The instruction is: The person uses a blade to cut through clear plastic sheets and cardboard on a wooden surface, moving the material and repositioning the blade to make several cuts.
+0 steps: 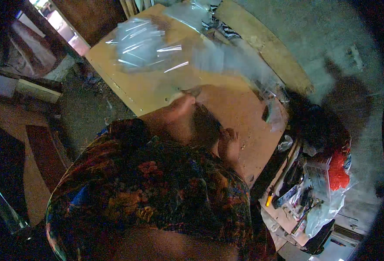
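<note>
Over the near part of the wooden table (pixel 240 113) is my left hand (pixel 181 106), reaching in from the left. Its fingertips are smeared, and I cannot tell whether they touch the tabletop or hold anything. My right hand (pixel 229 141) is lower and to the right, close to my body, with its fingers curled in. What those fingers hold, if anything, is hidden. A dark patch lies between the two hands, too dim to make out. Beyond my hands, a pile of shiny clear plastic bags (pixel 142 45) covers the far left of the table.
More clear plastic sheeting (pixel 218 56) lies along the table's far right. A curved board (pixel 266 48) stands behind it by the wall. To the right, a cluttered side surface holds tools, a yellow-handled item (pixel 269 199) and a red bag (pixel 339 172). A dark wooden door (pixel 90 19) is at the back left.
</note>
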`<state>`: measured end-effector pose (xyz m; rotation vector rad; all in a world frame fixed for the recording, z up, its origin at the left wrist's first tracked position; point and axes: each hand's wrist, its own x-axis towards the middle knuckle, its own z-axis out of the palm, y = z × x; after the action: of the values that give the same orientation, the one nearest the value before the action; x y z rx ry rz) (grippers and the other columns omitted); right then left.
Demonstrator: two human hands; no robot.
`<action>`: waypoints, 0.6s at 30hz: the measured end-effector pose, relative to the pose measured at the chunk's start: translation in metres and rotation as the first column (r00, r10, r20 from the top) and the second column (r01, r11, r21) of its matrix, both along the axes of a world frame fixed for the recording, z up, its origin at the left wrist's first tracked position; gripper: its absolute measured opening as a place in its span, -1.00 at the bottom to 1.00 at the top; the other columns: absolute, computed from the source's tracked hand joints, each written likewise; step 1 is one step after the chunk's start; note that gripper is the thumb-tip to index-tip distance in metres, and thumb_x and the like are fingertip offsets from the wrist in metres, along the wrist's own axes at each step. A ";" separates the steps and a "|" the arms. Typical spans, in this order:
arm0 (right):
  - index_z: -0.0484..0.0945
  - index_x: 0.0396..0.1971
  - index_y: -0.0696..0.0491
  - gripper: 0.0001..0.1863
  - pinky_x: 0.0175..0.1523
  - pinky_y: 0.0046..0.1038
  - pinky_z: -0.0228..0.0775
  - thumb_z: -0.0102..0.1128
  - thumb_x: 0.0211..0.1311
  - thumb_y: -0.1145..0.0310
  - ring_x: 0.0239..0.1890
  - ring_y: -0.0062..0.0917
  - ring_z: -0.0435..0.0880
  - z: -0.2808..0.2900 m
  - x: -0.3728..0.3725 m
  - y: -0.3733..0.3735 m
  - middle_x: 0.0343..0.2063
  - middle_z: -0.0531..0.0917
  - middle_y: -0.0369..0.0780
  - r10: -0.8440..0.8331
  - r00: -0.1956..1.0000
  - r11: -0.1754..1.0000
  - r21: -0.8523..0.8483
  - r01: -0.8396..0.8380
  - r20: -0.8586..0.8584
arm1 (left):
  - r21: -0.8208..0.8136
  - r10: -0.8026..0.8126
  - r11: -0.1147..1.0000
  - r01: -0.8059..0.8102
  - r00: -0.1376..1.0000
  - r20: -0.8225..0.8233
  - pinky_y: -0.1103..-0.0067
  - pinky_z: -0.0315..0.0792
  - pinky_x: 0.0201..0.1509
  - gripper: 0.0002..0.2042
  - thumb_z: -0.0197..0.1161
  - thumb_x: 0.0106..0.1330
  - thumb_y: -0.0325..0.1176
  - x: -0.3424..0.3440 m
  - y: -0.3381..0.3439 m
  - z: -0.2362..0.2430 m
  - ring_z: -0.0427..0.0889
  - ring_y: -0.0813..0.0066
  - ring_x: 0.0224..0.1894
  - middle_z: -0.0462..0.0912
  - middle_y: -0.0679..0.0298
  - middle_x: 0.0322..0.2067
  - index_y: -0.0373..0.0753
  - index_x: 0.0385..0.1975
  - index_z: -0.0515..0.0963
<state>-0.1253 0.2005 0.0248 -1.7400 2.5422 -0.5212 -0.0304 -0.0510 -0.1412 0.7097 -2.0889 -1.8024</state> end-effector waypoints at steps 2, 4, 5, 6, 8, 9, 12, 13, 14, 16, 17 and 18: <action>0.46 -0.28 0.07 -0.72 -0.15 -0.23 0.29 -0.04 -0.09 0.53 -0.25 -0.16 0.40 -0.001 0.000 0.002 -0.30 0.46 -0.11 0.022 1.000 1.000 -0.016 -0.022 -0.006 | -0.059 0.017 0.998 -0.016 1.000 0.017 0.58 0.34 -0.39 -0.81 -0.02 0.14 -0.38 -0.010 -0.009 -0.025 0.43 0.51 -0.42 0.46 0.30 -0.46 -0.25 -0.26 0.41; 0.46 -0.29 0.07 -0.74 -0.16 -0.24 0.30 -0.04 -0.06 0.52 -0.25 -0.16 0.40 -0.001 0.002 -0.005 -0.29 0.46 -0.10 0.085 0.996 0.994 -0.071 -0.083 0.016 | -0.147 0.098 0.984 -0.097 0.995 0.004 0.63 0.34 -0.42 -0.82 -0.02 0.15 -0.37 -0.006 -0.023 -0.052 0.42 0.55 -0.45 0.45 0.32 -0.50 -0.24 -0.28 0.40; 0.46 -0.29 0.08 -0.75 -0.16 -0.24 0.30 -0.04 -0.06 0.51 -0.24 -0.15 0.40 0.002 0.002 -0.006 -0.29 0.46 -0.10 0.068 0.998 0.997 -0.036 -0.067 0.018 | -0.222 0.092 0.970 -0.094 0.996 -0.019 0.65 0.34 -0.44 -0.83 -0.02 0.16 -0.37 -0.010 -0.025 -0.050 0.42 0.57 -0.46 0.44 0.33 -0.52 -0.24 -0.29 0.40; 0.46 -0.30 0.08 -0.76 -0.17 -0.24 0.31 -0.04 -0.06 0.50 -0.24 -0.14 0.39 0.004 0.001 -0.007 -0.28 0.45 -0.10 0.053 0.998 0.999 -0.002 -0.053 0.021 | -0.468 0.081 0.881 -0.070 0.997 0.004 0.65 0.33 -0.45 -0.85 -0.02 0.16 -0.37 -0.008 -0.023 -0.048 0.42 0.57 -0.46 0.44 0.34 -0.52 -0.22 -0.32 0.40; 0.43 -0.26 0.06 -0.70 -0.18 -0.22 0.28 -0.01 -0.11 0.46 -0.25 -0.15 0.37 -0.004 -0.004 -0.006 -0.30 0.44 -0.10 0.079 0.997 0.996 -0.046 -0.080 -0.015 | -0.848 0.087 0.530 -0.003 0.995 0.051 0.65 0.32 -0.46 -0.89 -0.02 0.16 -0.36 -0.001 -0.018 -0.046 0.43 0.58 -0.46 0.43 0.35 -0.53 -0.18 -0.37 0.41; 0.40 -0.21 0.04 -0.63 -0.20 -0.21 0.24 0.02 -0.16 0.43 -0.26 -0.15 0.35 -0.009 -0.007 -0.005 -0.31 0.43 -0.10 0.098 0.994 0.991 -0.086 -0.102 -0.051 | -0.909 0.083 0.415 0.026 0.994 0.067 0.65 0.32 -0.47 -0.90 -0.01 0.16 -0.36 -0.001 -0.015 -0.035 0.43 0.58 -0.46 0.42 0.35 -0.53 -0.18 -0.38 0.41; 0.47 -0.31 0.08 -0.77 -0.19 -0.24 0.32 -0.02 -0.06 0.47 -0.24 -0.15 0.39 0.005 -0.005 -0.006 -0.27 0.45 -0.10 0.106 0.991 0.994 -0.010 -0.107 -0.075 | -0.575 0.154 0.810 -0.116 0.988 0.017 0.63 0.33 -0.46 -0.92 0.00 0.15 -0.36 0.001 -0.009 -0.010 0.43 0.57 -0.47 0.42 0.35 -0.54 -0.17 -0.44 0.42; 0.47 -0.31 0.08 -0.77 -0.19 -0.24 0.32 -0.02 -0.06 0.47 -0.24 -0.15 0.39 0.005 -0.004 -0.005 -0.27 0.45 -0.10 0.109 0.991 0.994 -0.013 -0.110 -0.077 | -0.275 0.199 0.943 -0.190 0.980 0.004 0.62 0.34 -0.45 -0.92 0.00 0.15 -0.36 0.002 -0.007 -0.002 0.43 0.57 -0.47 0.43 0.34 -0.55 -0.18 -0.47 0.42; 0.47 -0.33 0.07 -0.77 -0.19 -0.25 0.32 -0.02 -0.06 0.47 -0.24 -0.15 0.39 0.000 -0.006 -0.005 -0.27 0.45 -0.10 0.095 0.993 0.995 -0.031 -0.097 -0.064 | 0.058 0.241 0.969 -0.241 0.971 0.008 0.61 0.35 -0.44 -0.91 0.01 0.15 -0.35 0.000 -0.004 0.007 0.43 0.56 -0.48 0.43 0.34 -0.56 -0.18 -0.49 0.43; 0.48 -0.34 0.07 -0.78 -0.20 -0.25 0.32 -0.01 -0.07 0.46 -0.25 -0.16 0.39 -0.012 -0.011 -0.004 -0.27 0.44 -0.10 0.072 0.996 0.996 -0.047 -0.074 -0.048 | 0.385 0.271 0.886 -0.260 0.962 0.027 0.60 0.35 -0.43 -0.90 0.01 0.14 -0.35 -0.004 0.015 0.053 0.43 0.56 -0.48 0.43 0.34 -0.56 -0.19 -0.52 0.43; 0.46 -0.30 0.05 -0.74 -0.19 -0.24 0.31 -0.01 -0.08 0.46 -0.23 -0.17 0.38 -0.018 -0.015 -0.001 -0.27 0.44 -0.11 0.013 1.000 1.000 -0.019 -0.013 -0.022 | 0.263 0.214 0.945 -0.195 0.976 -0.044 0.56 0.37 -0.42 -0.90 0.02 0.12 -0.35 -0.008 0.042 0.112 0.45 0.50 -0.48 0.45 0.30 -0.55 -0.20 -0.51 0.43; 0.45 -0.25 0.03 -0.71 -0.18 -0.23 0.30 -0.01 -0.09 0.46 -0.21 -0.18 0.37 -0.024 -0.015 -0.005 -0.27 0.44 -0.12 0.004 1.000 1.000 0.010 -0.004 0.011 | 0.133 0.198 0.974 -0.184 0.975 -0.103 0.52 0.38 -0.40 -0.90 0.04 0.11 -0.35 0.002 0.055 0.143 0.47 0.44 -0.48 0.47 0.26 -0.54 -0.22 -0.51 0.44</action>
<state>-0.1400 0.1952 0.0006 -1.7345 2.5289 -0.5154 -0.0281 0.0040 0.0020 0.7892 -1.7835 -1.8288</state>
